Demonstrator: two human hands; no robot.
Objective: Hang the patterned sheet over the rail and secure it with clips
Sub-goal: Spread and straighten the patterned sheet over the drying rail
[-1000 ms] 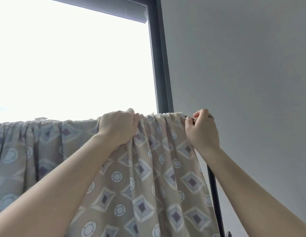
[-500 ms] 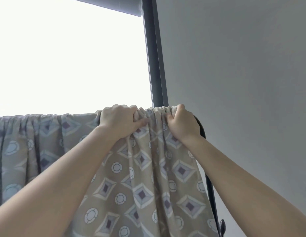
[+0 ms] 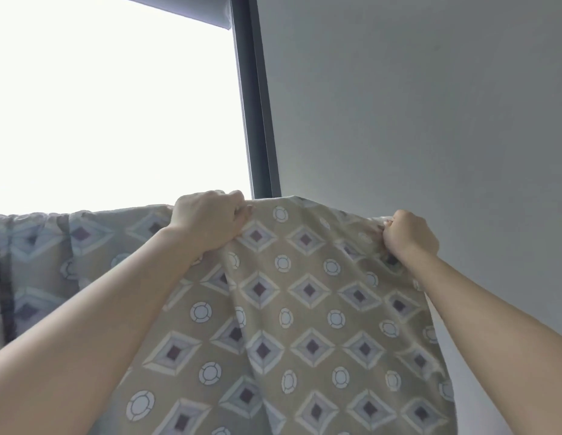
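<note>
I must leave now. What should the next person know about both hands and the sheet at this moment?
Left hand: shut on the top edge of the patterned sheet.
Right hand: shut on the same edge, nearer the wall.
Sheet: spread flat between the hands, bunched to the left in front of the window. The rail is hidden under the cloth.
Done: sheet is draped up.
Left: no clips visible; clip it.

Bright window (image 3: pixel 110 105), dark frame (image 3: pixel 254 105), grey wall (image 3: pixel 414 105)

Sheet (image 3: pixel 304 309) before window (image 3: pixel 116 105); left hand (image 3: pixel 210 222), right hand (image 3: pixel 410 235) at top edge.
</note>
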